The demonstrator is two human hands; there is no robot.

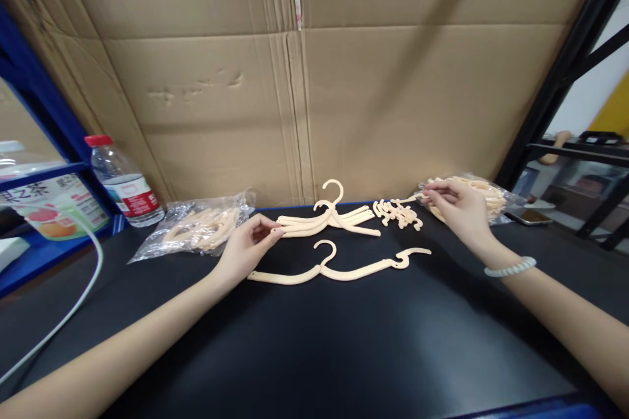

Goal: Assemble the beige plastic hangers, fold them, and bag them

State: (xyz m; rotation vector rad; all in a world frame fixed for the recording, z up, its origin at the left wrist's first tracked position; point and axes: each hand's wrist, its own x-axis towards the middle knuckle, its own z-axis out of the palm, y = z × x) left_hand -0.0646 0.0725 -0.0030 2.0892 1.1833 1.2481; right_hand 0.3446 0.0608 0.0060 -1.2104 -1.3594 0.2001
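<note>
My left hand is closed in a pinch at the left end of a small stack of cream plastic hangers, whose hooks point away from me. In front of the stack lies a single cream hanger, flat on the table, with a small curved hook piece at its right end. My right hand has its thumb and fingertips pinched on a slim cream hook piece. Part of that piece is hidden by the fingers. Just left of this hand is a loose pile of small cream hook pieces.
A clear bag of cream hanger parts lies at left; another bag is behind my right hand. A red-capped bottle stands at the left edge, near a white cable. Cardboard walls off the back of the black table.
</note>
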